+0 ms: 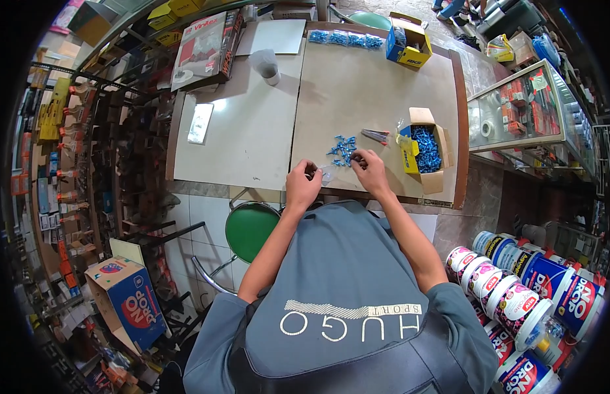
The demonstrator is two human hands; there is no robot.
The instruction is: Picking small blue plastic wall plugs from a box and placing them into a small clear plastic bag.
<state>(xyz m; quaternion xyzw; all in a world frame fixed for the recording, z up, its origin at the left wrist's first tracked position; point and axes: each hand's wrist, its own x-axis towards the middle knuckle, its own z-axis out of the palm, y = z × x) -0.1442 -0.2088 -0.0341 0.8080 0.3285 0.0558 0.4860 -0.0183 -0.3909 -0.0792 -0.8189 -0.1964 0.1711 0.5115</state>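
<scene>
My left hand (pixel 304 186) pinches a small clear plastic bag (pixel 327 175) near the table's front edge. A little blue shows in the bag. My right hand (pixel 371 172) has its fingers curled at the edge of a loose pile of small blue metallic fasteners (pixel 342 147). Whether a piece is between those fingertips cannot be made out. Just beyond that hand lies a stapler-like metal tool (pixel 375 136), its exact kind unclear. To the right stands an open blue and yellow cardboard box (pixel 410 156), filled with more blue fasteners (pixel 426 150).
Several filled clear packets (pixel 345 39) line the table's far edge beside another AKS box (pixel 408 47). Farther left are a cup holding a plastic bag (pixel 264 66), a phone-like slab (pixel 200 123) and a large carton (pixel 204 47). A green stool (pixel 253 231) and paint buckets (pixel 506 295) flank me.
</scene>
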